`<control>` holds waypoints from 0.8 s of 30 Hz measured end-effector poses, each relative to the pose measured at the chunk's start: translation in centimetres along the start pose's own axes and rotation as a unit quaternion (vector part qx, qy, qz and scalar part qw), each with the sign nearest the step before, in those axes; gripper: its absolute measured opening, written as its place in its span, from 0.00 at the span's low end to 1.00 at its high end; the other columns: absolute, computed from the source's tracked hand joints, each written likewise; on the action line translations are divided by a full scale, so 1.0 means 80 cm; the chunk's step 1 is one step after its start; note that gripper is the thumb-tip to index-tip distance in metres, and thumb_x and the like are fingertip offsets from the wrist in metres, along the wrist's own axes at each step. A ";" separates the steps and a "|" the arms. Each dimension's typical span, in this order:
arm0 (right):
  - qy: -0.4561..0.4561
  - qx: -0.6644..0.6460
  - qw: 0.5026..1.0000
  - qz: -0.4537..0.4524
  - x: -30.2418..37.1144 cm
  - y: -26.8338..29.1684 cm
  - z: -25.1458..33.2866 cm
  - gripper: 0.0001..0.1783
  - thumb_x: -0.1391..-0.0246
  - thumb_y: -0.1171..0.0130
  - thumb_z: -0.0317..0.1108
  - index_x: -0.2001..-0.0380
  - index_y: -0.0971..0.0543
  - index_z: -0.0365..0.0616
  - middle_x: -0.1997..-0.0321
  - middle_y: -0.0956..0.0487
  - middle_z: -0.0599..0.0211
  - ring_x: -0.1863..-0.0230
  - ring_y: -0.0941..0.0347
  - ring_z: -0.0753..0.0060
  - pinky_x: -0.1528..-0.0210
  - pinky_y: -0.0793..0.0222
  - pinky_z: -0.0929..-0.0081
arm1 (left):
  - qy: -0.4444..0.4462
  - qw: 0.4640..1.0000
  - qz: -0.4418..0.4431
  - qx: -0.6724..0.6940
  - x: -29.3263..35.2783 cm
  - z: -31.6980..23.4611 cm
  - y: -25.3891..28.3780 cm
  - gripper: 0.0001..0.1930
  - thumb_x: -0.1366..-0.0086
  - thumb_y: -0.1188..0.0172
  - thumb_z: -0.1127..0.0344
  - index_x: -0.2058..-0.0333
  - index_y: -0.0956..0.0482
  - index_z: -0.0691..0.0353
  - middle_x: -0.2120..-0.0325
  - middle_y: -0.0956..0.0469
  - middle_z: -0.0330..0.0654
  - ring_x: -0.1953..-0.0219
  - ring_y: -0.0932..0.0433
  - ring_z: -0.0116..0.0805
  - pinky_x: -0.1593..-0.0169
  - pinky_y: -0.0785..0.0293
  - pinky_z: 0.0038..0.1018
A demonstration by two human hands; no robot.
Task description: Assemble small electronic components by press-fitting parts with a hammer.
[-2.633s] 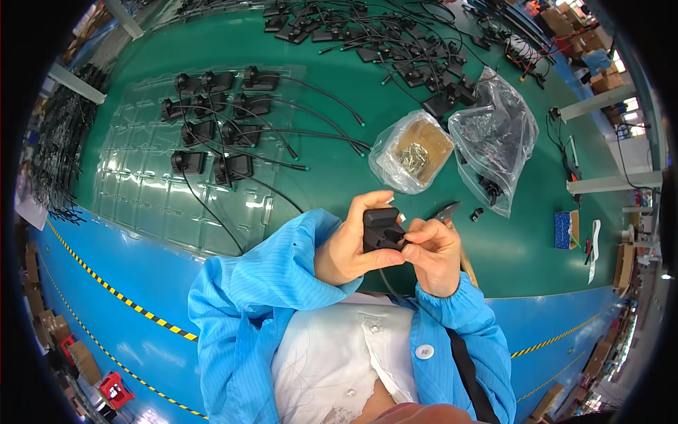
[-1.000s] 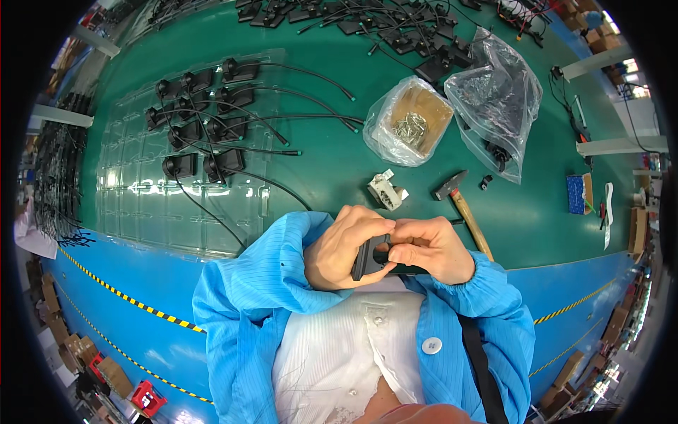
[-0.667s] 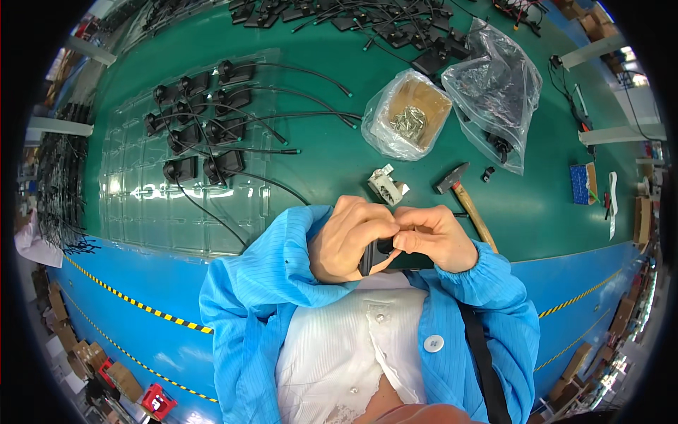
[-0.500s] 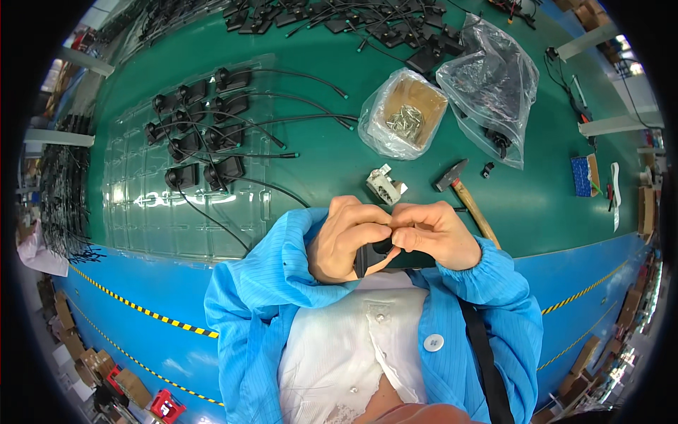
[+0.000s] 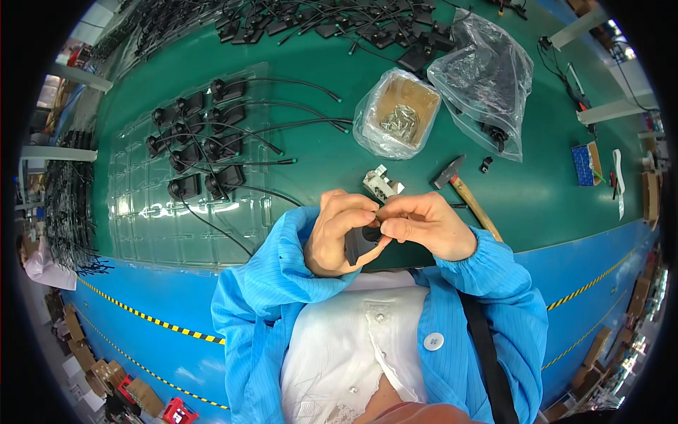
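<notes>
At the near edge of the green table, my left hand [image 5: 334, 233] is wrapped round a black cabled unit [image 5: 358, 245], a flat block with a rounded black part. My right hand [image 5: 426, 225] meets it there, thumb and forefinger pinched at the top of that rounded part. Whether a small piece sits in this pinch is hidden by the fingers. Just beyond my hands stands a whitish metal fixture block [image 5: 380, 182]. A hammer [image 5: 474, 205] with a wooden handle lies right of them, near a small black clip [image 5: 486, 165].
A plastic-lined box [image 5: 400, 116] holds small metal pins. Beside it lies a clear bag [image 5: 487, 85] with black parts. Left, a clear blister tray [image 5: 134, 219] carries several black cabled units. More units [image 5: 332, 21] are heaped at the far edge. A small blue box [image 5: 584, 165] stands far right.
My hands have shifted slightly left, and the black unit has tilted so more of its flat face shows. The right hand's pinch stays on its rounded part.
</notes>
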State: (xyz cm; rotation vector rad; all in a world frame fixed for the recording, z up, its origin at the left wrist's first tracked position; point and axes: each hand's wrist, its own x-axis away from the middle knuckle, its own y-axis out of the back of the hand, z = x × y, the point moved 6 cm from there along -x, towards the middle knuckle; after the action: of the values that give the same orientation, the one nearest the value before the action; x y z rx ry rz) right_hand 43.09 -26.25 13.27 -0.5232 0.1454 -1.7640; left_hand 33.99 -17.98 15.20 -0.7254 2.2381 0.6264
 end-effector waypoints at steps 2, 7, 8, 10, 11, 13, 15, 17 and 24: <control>0.004 0.004 1.000 0.000 -0.001 0.001 -0.001 0.09 0.50 0.46 0.27 0.65 0.25 0.33 0.71 0.25 0.65 0.71 0.33 0.82 0.69 0.38 0.90 | -0.002 1.000 0.005 -0.011 0.000 0.001 0.000 0.25 0.59 0.35 0.73 0.62 0.37 0.56 0.67 0.29 0.44 0.69 0.31 0.34 0.62 0.36 0.31; 0.045 0.057 0.997 -0.029 -0.004 0.007 -0.006 0.09 0.49 0.49 0.27 0.65 0.26 0.33 0.71 0.26 0.66 0.73 0.33 0.79 0.71 0.38 0.88 | -0.013 0.998 0.024 -0.054 0.000 0.002 0.002 0.24 0.60 0.34 0.73 0.63 0.36 0.56 0.68 0.29 0.43 0.69 0.30 0.35 0.59 0.38 0.35; 0.075 0.097 0.991 -0.059 -0.004 0.011 -0.007 0.09 0.48 0.49 0.27 0.65 0.26 0.34 0.72 0.26 0.67 0.74 0.34 0.80 0.72 0.39 0.88 | -0.019 0.997 0.027 -0.066 0.001 0.002 0.002 0.24 0.60 0.34 0.72 0.64 0.36 0.55 0.68 0.28 0.42 0.69 0.30 0.35 0.57 0.39 0.36; 0.134 0.175 0.968 -0.117 0.000 0.015 -0.005 0.09 0.48 0.49 0.29 0.65 0.25 0.36 0.74 0.26 0.69 0.76 0.36 0.81 0.74 0.40 0.88 | -0.030 0.995 0.034 -0.088 0.001 0.003 0.002 0.23 0.60 0.34 0.72 0.65 0.35 0.55 0.69 0.28 0.42 0.69 0.30 0.36 0.54 0.41 0.38; 0.133 0.177 0.968 -0.116 0.003 0.015 -0.007 0.09 0.48 0.49 0.29 0.65 0.25 0.36 0.74 0.26 0.69 0.76 0.36 0.81 0.74 0.40 0.88 | -0.030 0.995 0.032 -0.089 0.001 0.004 0.002 0.23 0.60 0.34 0.72 0.65 0.35 0.55 0.69 0.28 0.42 0.69 0.30 0.36 0.54 0.41 0.38; 0.092 0.224 0.967 -0.084 0.010 0.014 -0.016 0.09 0.47 0.51 0.29 0.65 0.26 0.36 0.72 0.26 0.68 0.76 0.36 0.81 0.72 0.38 0.88 | -0.024 0.995 0.030 -0.093 -0.001 0.008 0.002 0.23 0.60 0.34 0.71 0.65 0.36 0.55 0.69 0.28 0.41 0.68 0.30 0.36 0.50 0.45 0.40; 0.051 0.269 0.960 -0.052 0.016 0.011 -0.025 0.09 0.46 0.53 0.29 0.65 0.27 0.35 0.70 0.25 0.67 0.76 0.36 0.80 0.71 0.37 0.87 | -0.019 0.995 0.029 -0.098 -0.002 0.011 0.002 0.23 0.60 0.34 0.70 0.65 0.36 0.55 0.69 0.28 0.41 0.68 0.29 0.36 0.47 0.48 0.42; 0.033 0.253 0.965 -0.059 0.021 0.010 -0.036 0.09 0.46 0.53 0.29 0.65 0.26 0.36 0.72 0.25 0.68 0.78 0.37 0.80 0.72 0.38 0.87 | -0.010 0.996 0.029 -0.082 0.000 0.014 0.001 0.22 0.60 0.34 0.70 0.66 0.35 0.56 0.69 0.28 0.41 0.67 0.29 0.36 0.46 0.49 0.42; -0.069 0.140 0.987 -0.043 0.009 -0.002 -0.106 0.11 0.45 0.54 0.33 0.68 0.25 0.39 0.75 0.25 0.68 0.83 0.37 0.80 0.80 0.40 0.86 | 0.116 0.993 -0.019 0.030 0.036 0.068 -0.009 0.20 0.59 0.35 0.66 0.67 0.32 0.59 0.69 0.28 0.40 0.65 0.30 0.35 0.44 0.53 0.44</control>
State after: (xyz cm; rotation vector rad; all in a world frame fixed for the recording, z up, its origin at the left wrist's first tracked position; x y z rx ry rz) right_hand 39.24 -28.41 5.99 -0.4493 -0.2237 -1.7893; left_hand 35.28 -16.10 9.42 -0.8448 2.4374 0.4731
